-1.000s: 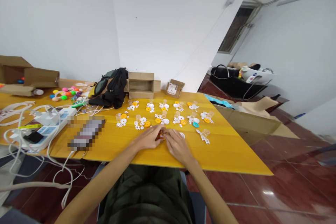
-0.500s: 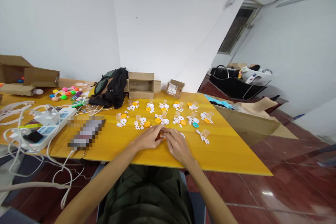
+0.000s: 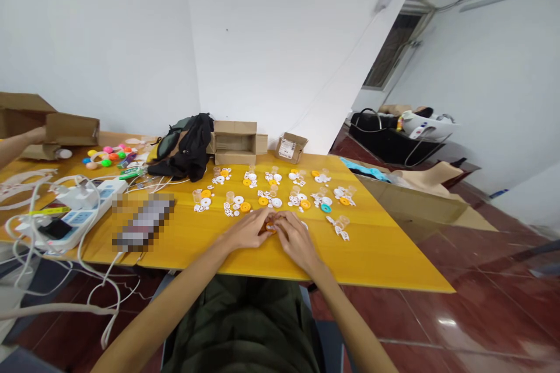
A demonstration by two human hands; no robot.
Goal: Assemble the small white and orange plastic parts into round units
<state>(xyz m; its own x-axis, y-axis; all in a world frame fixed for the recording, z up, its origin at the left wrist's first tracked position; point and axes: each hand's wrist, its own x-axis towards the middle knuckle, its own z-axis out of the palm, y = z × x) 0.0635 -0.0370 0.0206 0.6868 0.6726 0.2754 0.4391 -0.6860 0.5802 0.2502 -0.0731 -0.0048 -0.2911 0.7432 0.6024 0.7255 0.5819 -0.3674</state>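
Observation:
My left hand [image 3: 250,229] and my right hand [image 3: 296,239] meet over the yellow tabletop, both closed at the fingertips. A small orange plastic part [image 3: 271,227] is pinched between them, largely covered by the fingers. Beyond my hands lie several small groups of parts: clear plastic cups [image 3: 230,196], white perforated pieces, white discs [image 3: 277,203] and orange discs [image 3: 245,207]. One teal disc [image 3: 326,208] lies to the right. Nearest my right hand, a white disc [image 3: 305,225] is partly hidden behind it. A clear cup [image 3: 344,221] with white pieces lies farther right.
At left are a blurred-out device [image 3: 144,221], a power strip [image 3: 94,204] with tangled white cables, and colourful balls [image 3: 107,162]. Another person's arm [image 3: 20,147] is at a cardboard box [image 3: 72,129]. A dark bag [image 3: 188,148] and small boxes [image 3: 236,143] stand behind.
Another person's arm has come in at the far left, at the cardboard box. My fingers have shifted slightly around the orange part, which shows a little more now.

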